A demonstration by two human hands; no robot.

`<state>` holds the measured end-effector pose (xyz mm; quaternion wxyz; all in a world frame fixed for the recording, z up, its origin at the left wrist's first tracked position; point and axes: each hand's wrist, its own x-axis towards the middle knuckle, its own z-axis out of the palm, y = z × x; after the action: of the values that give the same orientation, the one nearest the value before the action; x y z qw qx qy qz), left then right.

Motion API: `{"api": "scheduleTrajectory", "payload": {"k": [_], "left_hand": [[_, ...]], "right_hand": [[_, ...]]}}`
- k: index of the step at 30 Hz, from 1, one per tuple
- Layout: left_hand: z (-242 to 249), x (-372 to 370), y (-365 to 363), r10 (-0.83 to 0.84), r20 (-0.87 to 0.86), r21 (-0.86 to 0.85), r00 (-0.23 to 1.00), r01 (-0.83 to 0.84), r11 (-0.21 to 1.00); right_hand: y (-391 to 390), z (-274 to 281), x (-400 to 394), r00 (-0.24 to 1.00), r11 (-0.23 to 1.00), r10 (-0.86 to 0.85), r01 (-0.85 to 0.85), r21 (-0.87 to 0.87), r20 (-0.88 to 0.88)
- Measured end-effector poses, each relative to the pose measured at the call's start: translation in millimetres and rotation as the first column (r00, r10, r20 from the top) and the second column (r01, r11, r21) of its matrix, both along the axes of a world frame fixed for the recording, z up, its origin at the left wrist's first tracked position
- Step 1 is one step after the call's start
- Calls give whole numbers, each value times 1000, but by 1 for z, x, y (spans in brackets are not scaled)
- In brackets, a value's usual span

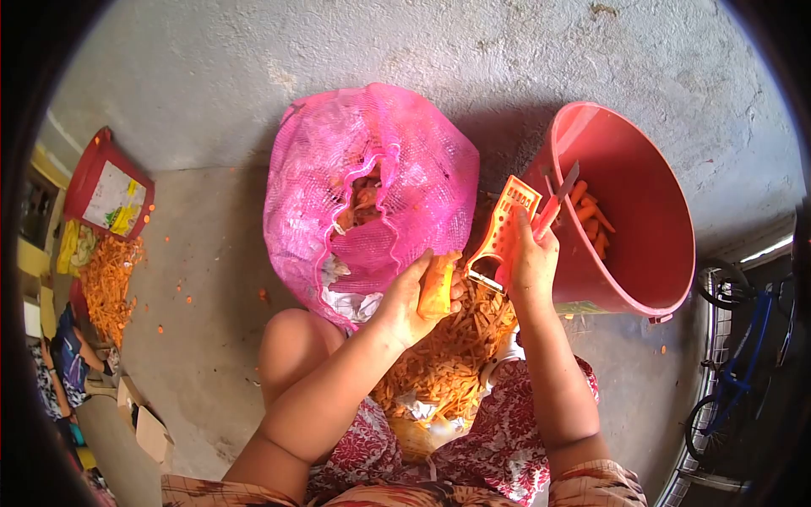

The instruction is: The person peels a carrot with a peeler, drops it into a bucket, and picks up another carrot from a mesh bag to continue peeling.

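My left hand (404,306) is closed around a thick, peeled-looking piece of carrot (436,289). In my right hand (534,264) are an orange plastic peeler (505,226) with a perforated handle and a red-handled knife (559,199), its blade pointing up and away. The peeler's blade end is close to the carrot piece, with a small gap between them. Below both hands, a heap of orange peelings (432,372) lies between my knees. A pink mesh sack (296,182) stands ahead on the left, its mouth open on carrots inside. Peeled carrots (594,221) lie in the large red tub (583,262).
A grey wall (507,42) rises behind the sack and tub. Far left are another red tub (83,182), a second peelings heap (110,291), a cardboard box (152,435) and other people (72,355). A blue bicycle (743,363) stands at the right beyond a metal grille.
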<state>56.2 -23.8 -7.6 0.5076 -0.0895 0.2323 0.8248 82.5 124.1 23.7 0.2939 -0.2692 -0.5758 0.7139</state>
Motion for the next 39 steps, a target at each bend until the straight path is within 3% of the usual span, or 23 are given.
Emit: {"api": "scheduleTrajectory", "payload": {"k": [9,12,15,19,21,24,27,28,31,34,37,38,39], "left_hand": [[5,1,-2,-64,-16,81,998,65,995],[1,-1,-4,-121,40,75,992,118,990],[8,1,-1,-105,-38,-19,994,104,994],[8,5,3,-92,-5,30,996,92,995],[13,7,3,-70,-23,-16,997,70,997],[19,7,1,-95,-81,35,992,98,995],[14,7,2,-124,-323,-58,938,111,992],[14,6,3,-134,-364,-73,922,116,991],[16,6,8,-156,-455,-110,877,119,987],[11,6,9,-194,-460,-97,867,168,981],[15,17,4,-242,-497,-84,833,231,969],[17,20,2,-250,-518,-88,818,240,967],[16,19,2,-225,-483,-63,846,223,973]], "right_hand": [[8,0,-1,1000,998,29,-29,62,-1],[-4,-2,1,997,982,68,-72,176,27],[-16,-3,4,991,931,109,-128,341,77],[-32,1,5,991,946,134,-132,296,13],[-32,-4,5,995,892,97,-95,441,19],[-31,-5,7,999,847,28,-47,530,44],[-28,6,7,995,810,-51,-9,587,87],[-25,1,3,997,828,-72,50,559,17],[-19,3,3,994,825,-102,72,561,23],[-10,-4,0,989,898,-143,111,427,44],[10,3,-5,969,930,-242,246,275,-46],[19,9,-4,966,947,-258,249,202,23],[27,7,-7,952,923,-304,306,233,-47]]}}
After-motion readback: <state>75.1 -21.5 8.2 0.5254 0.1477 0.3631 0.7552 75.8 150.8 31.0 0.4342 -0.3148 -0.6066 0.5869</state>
